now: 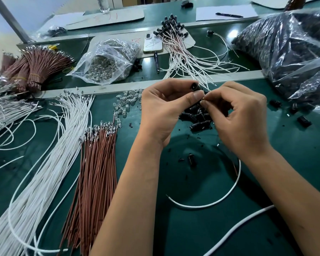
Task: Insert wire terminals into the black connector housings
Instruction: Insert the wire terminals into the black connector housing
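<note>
Two hands over a green mat (201, 228) — left hand (161, 111) pinches one black connector housing (195, 85) between thumb and forefinger; right hand (240, 117) pinches a metal wire terminal (203, 99) at the housing's rear, fingers curled tight. One white wire (229, 189) loops below the right wrist. Loose pile of glossy black housings (198, 115) sits under the hands. Left: one fan of white wires (50, 163), one flat bundle of brown wires (98, 163), small clear glass bulbs (124, 106) — bare mat only near the forearms
</note>
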